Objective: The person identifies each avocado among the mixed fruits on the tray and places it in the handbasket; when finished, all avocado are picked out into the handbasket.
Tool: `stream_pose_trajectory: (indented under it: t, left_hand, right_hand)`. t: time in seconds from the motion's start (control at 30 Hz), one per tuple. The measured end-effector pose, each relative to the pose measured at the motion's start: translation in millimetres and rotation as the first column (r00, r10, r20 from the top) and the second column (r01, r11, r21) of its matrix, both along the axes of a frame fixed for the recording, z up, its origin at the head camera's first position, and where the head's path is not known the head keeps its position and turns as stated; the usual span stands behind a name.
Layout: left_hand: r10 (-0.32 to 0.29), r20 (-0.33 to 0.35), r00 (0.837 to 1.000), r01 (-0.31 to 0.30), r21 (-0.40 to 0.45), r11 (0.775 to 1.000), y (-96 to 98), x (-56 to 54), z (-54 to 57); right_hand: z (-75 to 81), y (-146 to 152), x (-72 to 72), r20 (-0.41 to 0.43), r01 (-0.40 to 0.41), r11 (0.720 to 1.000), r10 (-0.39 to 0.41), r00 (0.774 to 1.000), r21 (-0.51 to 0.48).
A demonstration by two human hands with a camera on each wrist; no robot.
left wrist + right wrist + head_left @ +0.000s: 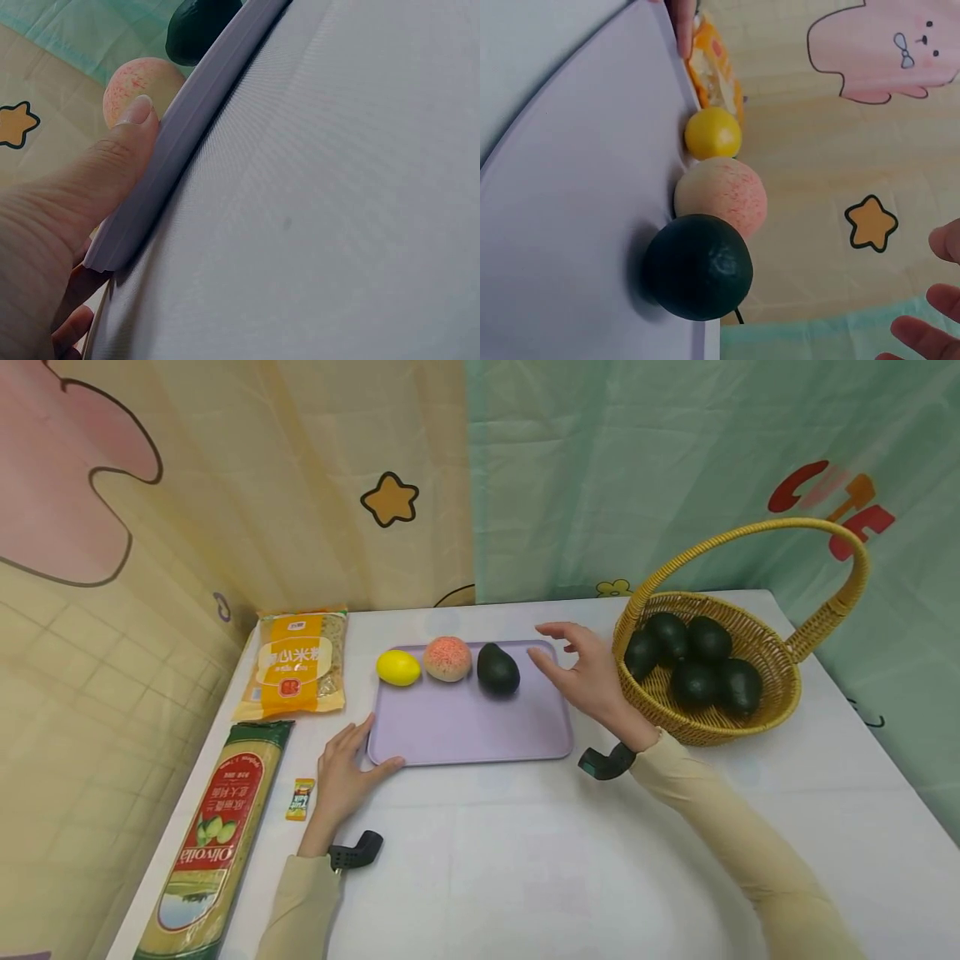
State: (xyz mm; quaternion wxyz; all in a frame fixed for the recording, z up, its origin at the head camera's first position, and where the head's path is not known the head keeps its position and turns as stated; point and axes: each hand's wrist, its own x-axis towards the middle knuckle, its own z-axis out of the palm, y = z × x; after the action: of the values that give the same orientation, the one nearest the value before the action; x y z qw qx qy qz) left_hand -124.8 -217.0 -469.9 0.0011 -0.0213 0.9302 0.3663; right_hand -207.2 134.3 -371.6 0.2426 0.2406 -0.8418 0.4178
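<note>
A lavender tray (pixel 472 731) bears a yellow lemon (pixel 398 668), a pinkish peach (pixel 447 659) and a dark green avocado (pixel 498 670), lined up along its far side. My left hand (pixel 348 777) spans the tray's near left corner. Its thumb (pixel 124 146) touches the near rim, and its outstretched fingers lie along the left edge. Over the tray's right end, my right hand (pixel 588 677) is apart from the avocado, thumb and fingers spread with nothing between them. Beside that hand stands a yellow wicker basket (pixel 705 733) holding several dark avocados (pixel 695 683).
A bag of grain (pixel 292 664) lies at the back left. A long pasta packet (pixel 217 839) lies along the left table edge, with a small snack sachet (pixel 300 799) next to my left hand. The basket's tall handle (pixel 750 527) arches up on the right.
</note>
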Motion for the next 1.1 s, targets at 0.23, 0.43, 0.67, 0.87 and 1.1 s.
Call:
stream_pose_trajectory:
  t: [0.23,0.43,0.67,0.87,1.1]
  left_hand:
    - [-0.003,-0.007,1.000,0.003,-0.001,1.000,0.2,0.4,0.0]
    - [-0.004,-0.005,1.000,0.004,-0.003,1.000,0.1,0.9,-0.9]
    - [-0.010,-0.015,1.000,0.010,-0.008,1.000,0.1,0.6,-0.8]
    - [-0.007,-0.012,1.000,0.006,-0.012,1.000,0.3,0.2,-0.6]
    - [-0.007,-0.011,1.000,0.007,-0.015,1.000,-0.1,-0.8,-1.2]
  right_hand:
    - [-11.3,-16,-10.9,0.211,-0.006,0.992,-0.021,0.977,0.127]
    - [-23.0,-25,-21.0,0.300,-0.039,0.984,-0.014,0.954,0.173]
    - [-33.3,-34,-28.9,0.367,-0.080,0.973,-0.006,0.930,0.217]
    - [-40.0,-40,-34.8,0.408,-0.130,0.964,0.024,0.913,0.233]
    - [-43.3,-45,-36.0,0.512,-0.169,0.947,0.006,0.859,0.272]
